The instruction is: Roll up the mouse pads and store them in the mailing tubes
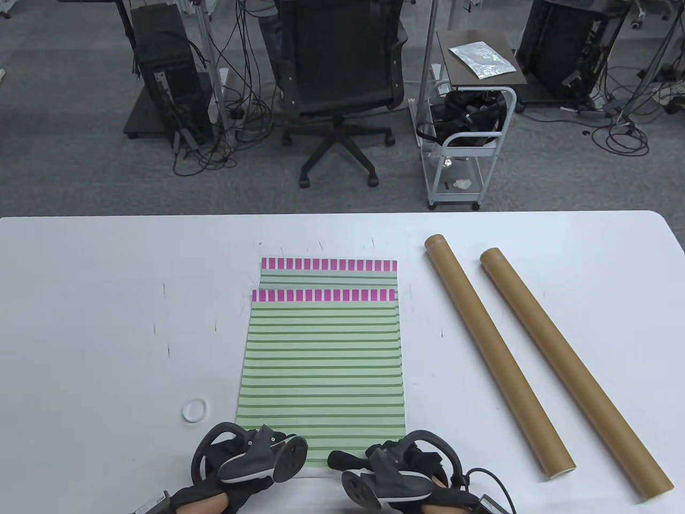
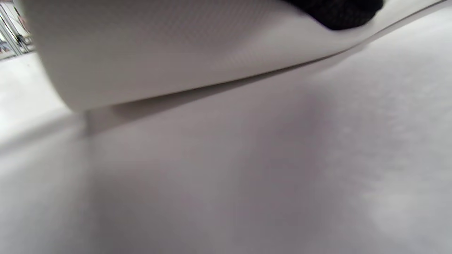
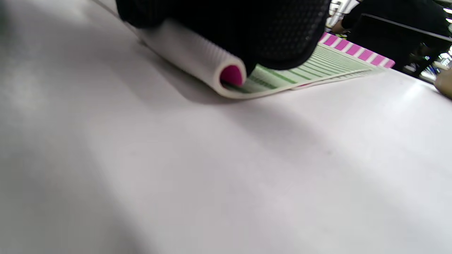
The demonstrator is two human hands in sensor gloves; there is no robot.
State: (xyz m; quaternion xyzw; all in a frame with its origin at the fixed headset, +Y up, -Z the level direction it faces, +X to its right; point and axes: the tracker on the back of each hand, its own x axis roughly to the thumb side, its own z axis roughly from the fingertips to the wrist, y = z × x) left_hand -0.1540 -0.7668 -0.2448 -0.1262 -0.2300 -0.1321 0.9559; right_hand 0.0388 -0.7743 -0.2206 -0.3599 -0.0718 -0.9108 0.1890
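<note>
curling under both hands (image 1: 321, 471) — green-striped mouse pad (image 1: 321, 364), pink-edged, white-backed

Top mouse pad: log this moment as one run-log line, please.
stage: rolling begun | top mouse pad: near edge curled | left hand, right hand: both grip near edge | second pad: flat beneath | mailing tubes: untouched
</note>
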